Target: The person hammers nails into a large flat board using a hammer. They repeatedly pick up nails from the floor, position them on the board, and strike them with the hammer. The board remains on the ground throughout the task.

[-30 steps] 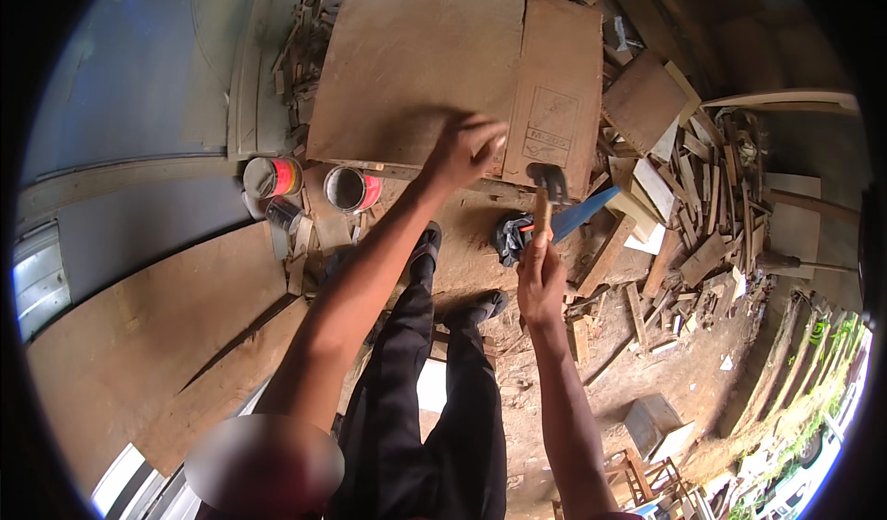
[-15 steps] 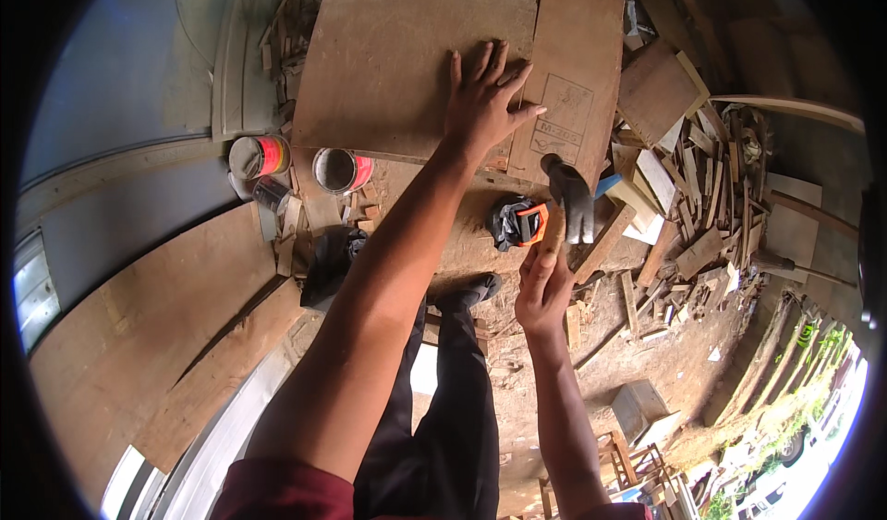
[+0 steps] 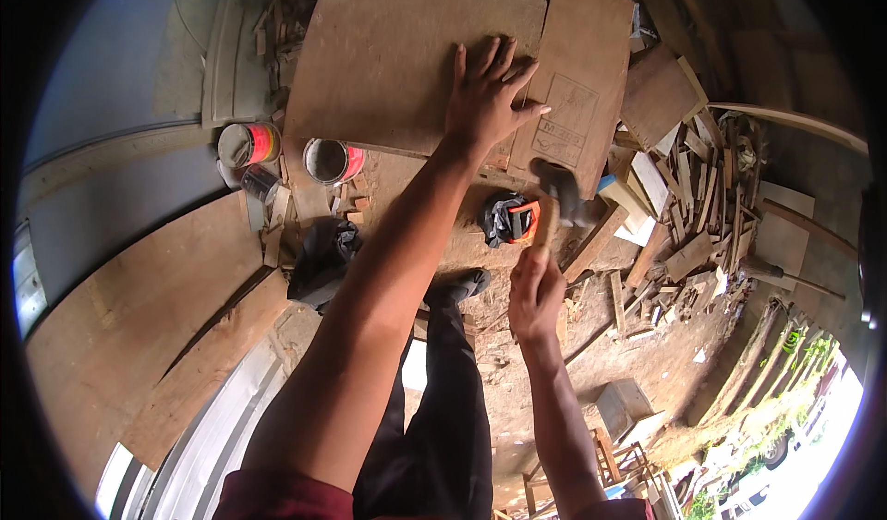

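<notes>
My left hand [image 3: 488, 104] lies flat with its fingers spread on a brown plywood panel [image 3: 388, 58]. Its thumb and fingertips reach toward a gap, beyond which lies a narrower plywood piece [image 3: 591, 67] with a stamped mark. Closed round the wooden handle of a claw hammer [image 3: 560, 190] is my right hand [image 3: 537, 296]. The dark hammer head is at the near edge of the narrower piece; I cannot tell whether it touches the wood. Just beyond the handle, on the ground, sits a black bag [image 3: 504, 219] with an orange-rimmed thing beside it.
Two cans with pink-red labels, a left can [image 3: 248, 145] and a right can [image 3: 333, 161], stand left of the panel. Wood offcuts [image 3: 693, 187] are heaped at the right. Large plywood sheets [image 3: 139, 308] lean at the left. A wooden box [image 3: 628, 409] rests on the ground.
The hammer and my right hand have shifted slightly left, and the hammer head is blurred. My left hand stays flat on the panel. The whole view has shifted a little.
</notes>
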Demonstrator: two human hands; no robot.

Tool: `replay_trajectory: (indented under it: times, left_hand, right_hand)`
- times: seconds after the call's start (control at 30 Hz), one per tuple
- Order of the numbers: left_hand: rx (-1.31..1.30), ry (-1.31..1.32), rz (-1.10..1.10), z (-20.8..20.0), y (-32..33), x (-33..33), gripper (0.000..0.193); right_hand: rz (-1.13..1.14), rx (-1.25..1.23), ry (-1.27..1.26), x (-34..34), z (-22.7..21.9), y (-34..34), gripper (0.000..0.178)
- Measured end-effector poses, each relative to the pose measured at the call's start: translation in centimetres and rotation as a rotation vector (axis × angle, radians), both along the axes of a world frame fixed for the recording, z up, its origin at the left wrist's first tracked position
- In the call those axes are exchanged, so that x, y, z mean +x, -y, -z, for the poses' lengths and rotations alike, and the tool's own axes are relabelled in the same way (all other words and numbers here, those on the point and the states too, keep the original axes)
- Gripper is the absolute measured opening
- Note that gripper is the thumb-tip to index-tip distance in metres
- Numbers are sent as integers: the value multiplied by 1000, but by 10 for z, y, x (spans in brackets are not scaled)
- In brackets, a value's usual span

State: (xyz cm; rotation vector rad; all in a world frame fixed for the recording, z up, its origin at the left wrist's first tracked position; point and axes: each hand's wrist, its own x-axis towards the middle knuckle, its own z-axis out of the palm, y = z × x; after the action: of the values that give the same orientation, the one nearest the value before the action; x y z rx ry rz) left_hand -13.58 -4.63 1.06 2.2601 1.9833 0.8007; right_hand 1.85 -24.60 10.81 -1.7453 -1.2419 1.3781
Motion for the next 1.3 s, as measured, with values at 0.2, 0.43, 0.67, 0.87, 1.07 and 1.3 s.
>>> replay_trajectory:
  times: [0.2,0.43,0.67,0.87,1.07,1.3]
  left_hand:
    - [14,17,11,0,0,3,70]
    - [50,21,8,3,1,0,70]
    - [5,13,5,3,7,-1,71]
    - [-17,5,8,2,10,2,71]
    - [20,36,22,2,-1,3,70]
    - [51,56,29,4,0,1,71]
  right_hand:
    - [-101,15,336,9,38,0,57]
    - [57,253,-80,1,30,8,58]
    - [117,304,-154,4,19,14,52]
    - [115,297,-55,-2,22,11,52]
    - [23,40,372,9,54,4,51]
    - [-52,188,381,0,50,1,52]
